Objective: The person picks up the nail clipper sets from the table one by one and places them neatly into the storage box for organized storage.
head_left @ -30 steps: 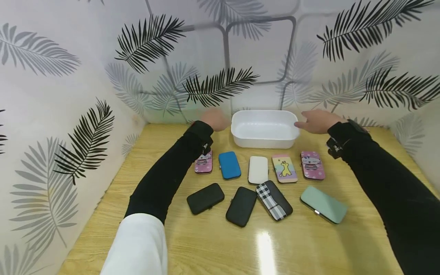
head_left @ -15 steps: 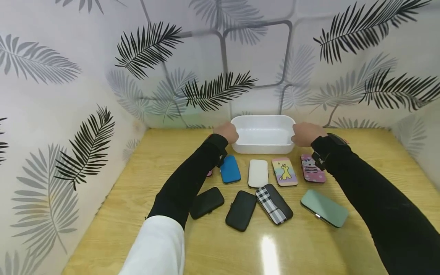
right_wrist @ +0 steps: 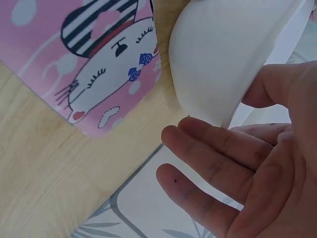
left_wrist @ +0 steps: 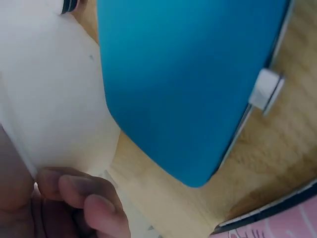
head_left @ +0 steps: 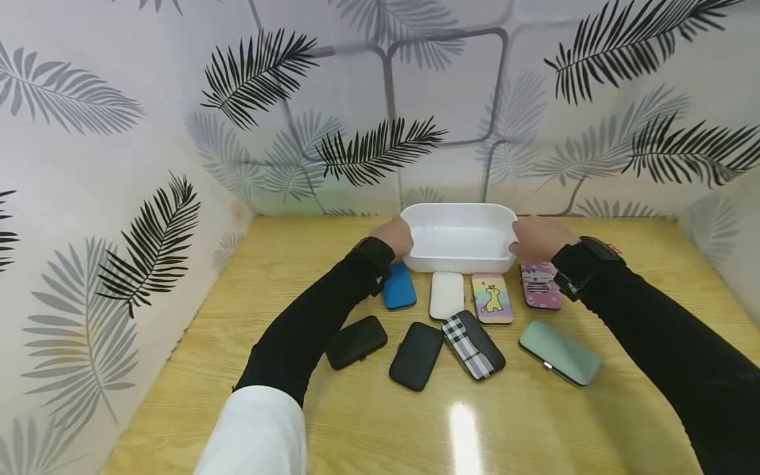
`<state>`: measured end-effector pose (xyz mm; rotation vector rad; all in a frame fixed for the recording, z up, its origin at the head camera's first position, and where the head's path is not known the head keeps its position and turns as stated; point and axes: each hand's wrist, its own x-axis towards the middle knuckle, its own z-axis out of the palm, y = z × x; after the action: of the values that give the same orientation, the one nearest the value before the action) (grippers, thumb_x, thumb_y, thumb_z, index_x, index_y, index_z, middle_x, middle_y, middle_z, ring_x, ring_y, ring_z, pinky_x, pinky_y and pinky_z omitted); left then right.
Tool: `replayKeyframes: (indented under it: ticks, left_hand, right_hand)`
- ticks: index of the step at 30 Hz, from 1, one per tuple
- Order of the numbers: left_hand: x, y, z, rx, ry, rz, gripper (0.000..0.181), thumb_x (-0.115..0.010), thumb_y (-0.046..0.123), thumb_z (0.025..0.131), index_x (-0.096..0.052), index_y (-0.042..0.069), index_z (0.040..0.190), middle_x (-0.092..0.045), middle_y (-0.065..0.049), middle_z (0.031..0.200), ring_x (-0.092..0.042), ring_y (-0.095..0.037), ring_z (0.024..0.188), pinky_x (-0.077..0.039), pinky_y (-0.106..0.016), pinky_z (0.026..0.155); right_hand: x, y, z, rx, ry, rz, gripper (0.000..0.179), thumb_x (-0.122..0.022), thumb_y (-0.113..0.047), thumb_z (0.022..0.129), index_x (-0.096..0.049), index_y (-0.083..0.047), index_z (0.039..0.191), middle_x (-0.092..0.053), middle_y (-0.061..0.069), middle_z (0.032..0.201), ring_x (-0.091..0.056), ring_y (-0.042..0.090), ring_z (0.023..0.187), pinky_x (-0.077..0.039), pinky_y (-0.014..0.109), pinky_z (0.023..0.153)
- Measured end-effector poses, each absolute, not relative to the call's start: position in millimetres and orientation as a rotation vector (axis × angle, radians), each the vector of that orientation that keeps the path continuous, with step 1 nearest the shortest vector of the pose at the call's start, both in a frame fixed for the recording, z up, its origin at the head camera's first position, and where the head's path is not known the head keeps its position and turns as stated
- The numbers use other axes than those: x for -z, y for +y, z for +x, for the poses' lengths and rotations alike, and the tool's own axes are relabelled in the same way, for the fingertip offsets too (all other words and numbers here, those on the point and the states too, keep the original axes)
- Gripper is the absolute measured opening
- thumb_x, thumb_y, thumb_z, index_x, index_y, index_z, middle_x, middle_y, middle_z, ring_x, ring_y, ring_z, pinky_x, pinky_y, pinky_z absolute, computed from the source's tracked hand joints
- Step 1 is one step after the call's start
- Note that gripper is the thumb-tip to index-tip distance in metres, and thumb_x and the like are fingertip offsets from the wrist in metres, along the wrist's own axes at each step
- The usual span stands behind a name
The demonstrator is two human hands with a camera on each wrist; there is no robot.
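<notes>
A white rectangular plastic basin point(head_left: 463, 264) stands on the table with a person's hands at its two ends. My left hand point(head_left: 394, 236) grips the left end of its rim, fingers curled. My right hand point(head_left: 539, 237) pinches the right end; in the right wrist view the thumb lies over the rim and the fingers are outside it. Nearest the left hand lies a blue clasp case point(left_wrist: 183, 84). Close to the right hand is a pink cat-print case point(right_wrist: 104, 69). Another pink case point(left_wrist: 277, 223) shows only in the left wrist view.
In front of the basin lie a white case point(head_left: 446, 295), a giraffe case point(head_left: 492, 298), a black case point(head_left: 357, 342), a second black case point(head_left: 417, 356), a checked case point(head_left: 473, 344) and a green case point(head_left: 560, 353). A leaf-patterned wall covering point(head_left: 356, 86) rises behind the table point(head_left: 380, 429).
Both hands have come inward to the basin's ends and taken hold of its rim. The basin has shifted slightly toward the person, closer to the row of cases.
</notes>
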<state>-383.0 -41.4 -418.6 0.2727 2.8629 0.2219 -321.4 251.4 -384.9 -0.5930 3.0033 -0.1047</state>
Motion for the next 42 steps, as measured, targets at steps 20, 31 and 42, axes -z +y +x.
replayKeyframes:
  ticks: [20, 31, 42]
  left_hand:
    - [416, -34, -368, -0.204, 2.989, 0.174, 0.052, -0.043, 0.027, 0.106, -0.037, -0.005, 0.147, -0.071, -0.011, 0.097, -0.065, -0.02, 0.074, -0.051, -0.031, 0.062]
    - [409, -30, -360, -0.215, 2.984, 0.158, 0.045, -0.045, 0.027, 0.106, -0.044, -0.003, 0.139, -0.069, -0.01, 0.101, -0.064, -0.019, 0.077, -0.053, -0.031, 0.065]
    - [410, -34, -360, -0.198, 2.973, 0.153, 0.042, -0.043, 0.028, 0.106, -0.046, -0.002, 0.137, -0.068, -0.009, 0.104, -0.066, -0.021, 0.084, -0.055, -0.034, 0.073]
  right_hand:
    - [392, 288, -318, 0.45, 2.959, -0.529, 0.08, -0.043, -0.05, 0.106, -0.017, 0.006, 0.158, -0.063, 0.031, 0.126, -0.066, 0.043, 0.11, -0.05, 0.061, 0.092]
    - [409, 304, -292, 0.441, 2.668, -0.627, 0.1, -0.087, -0.04, 0.076, -0.038, 0.004, 0.151, -0.044, 0.032, 0.149, -0.042, 0.052, 0.136, -0.036, 0.069, 0.106]
    - [400, 310, -296, 0.204, 2.76, -0.591, 0.103, -0.088, -0.035, 0.069, -0.037, -0.005, 0.154, -0.055, 0.029, 0.127, -0.057, 0.033, 0.098, -0.052, 0.051, 0.08]
